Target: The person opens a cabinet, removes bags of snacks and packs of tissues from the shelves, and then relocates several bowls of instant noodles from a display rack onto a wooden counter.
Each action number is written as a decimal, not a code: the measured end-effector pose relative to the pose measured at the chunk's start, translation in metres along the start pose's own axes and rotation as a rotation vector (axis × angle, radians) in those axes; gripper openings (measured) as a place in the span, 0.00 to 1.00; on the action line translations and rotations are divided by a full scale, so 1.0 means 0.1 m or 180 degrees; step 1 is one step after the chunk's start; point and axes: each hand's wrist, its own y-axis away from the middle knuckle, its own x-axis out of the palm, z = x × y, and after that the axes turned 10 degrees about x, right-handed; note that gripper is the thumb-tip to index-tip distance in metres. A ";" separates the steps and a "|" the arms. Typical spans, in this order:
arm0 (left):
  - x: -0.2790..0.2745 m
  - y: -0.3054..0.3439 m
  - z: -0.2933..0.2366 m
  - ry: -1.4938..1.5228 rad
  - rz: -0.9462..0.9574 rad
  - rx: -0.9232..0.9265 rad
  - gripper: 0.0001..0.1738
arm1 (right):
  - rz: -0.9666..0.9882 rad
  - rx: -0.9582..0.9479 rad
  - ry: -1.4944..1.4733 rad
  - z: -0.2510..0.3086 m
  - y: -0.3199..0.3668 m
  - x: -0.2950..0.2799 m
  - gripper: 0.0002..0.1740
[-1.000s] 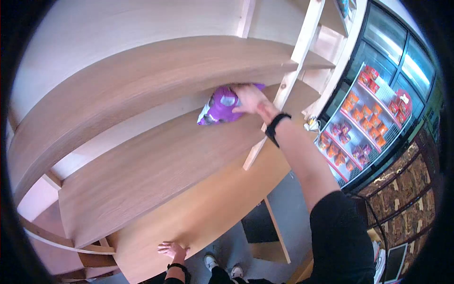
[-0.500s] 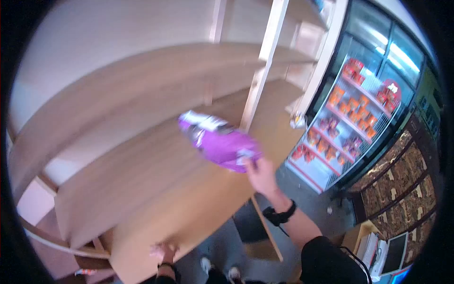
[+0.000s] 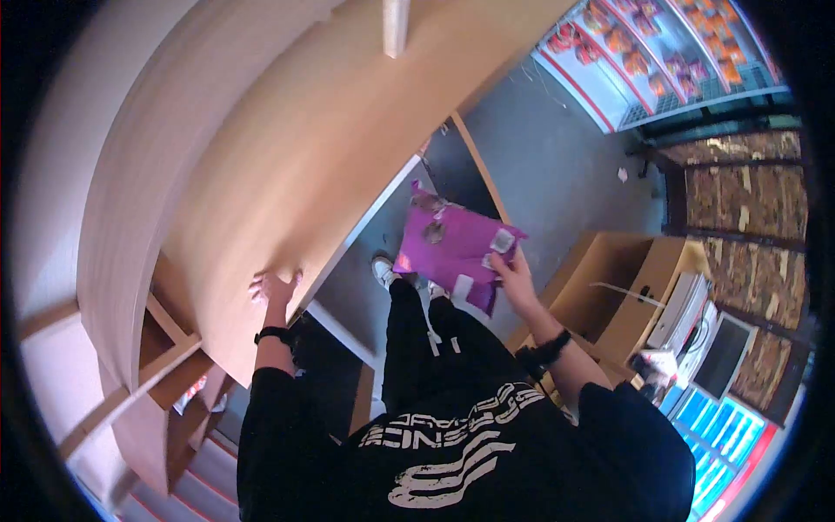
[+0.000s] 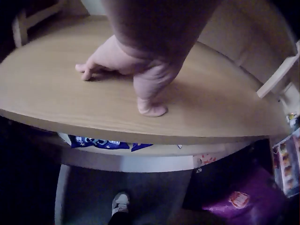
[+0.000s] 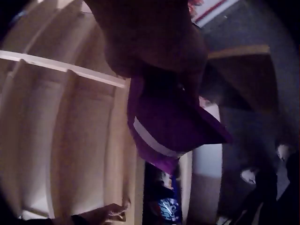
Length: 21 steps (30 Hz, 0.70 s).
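Observation:
A purple snack bag (image 3: 457, 235) with a white label and printed pictures hangs over the floor, away from the shelves. My right hand (image 3: 517, 285) pinches it by its near right edge, thumb on top. In the right wrist view, the bag (image 5: 173, 122) dangles below the dark right hand (image 5: 154, 51), whose fingertips are hidden. My left hand (image 3: 276, 289) rests on the lowest wooden shelf (image 3: 261, 157), close to its front edge. The left wrist view shows that hand (image 4: 145, 70) with fingers and thumb extended against the wood.
Blue packets (image 4: 101, 142) lie under the shelf's front edge. An open cardboard box (image 3: 600, 296) stands to the right, beside a white device and a dark screen (image 3: 726, 357). At the far right is a snack rack (image 3: 617, 87). A wooden post (image 3: 395, 26) rises from the shelf.
My right hand has taken the purple bag off the shelf and brought it down toward my body, over the floor. My view has tilted downward. The left hand has stayed on the lower shelf.

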 end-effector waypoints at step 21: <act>0.17 -0.36 0.48 0.0162 -0.0365 0.0877 0.62 | 0.0159 0.1377 -0.0556 -1.59 -1.90 0.49 0.30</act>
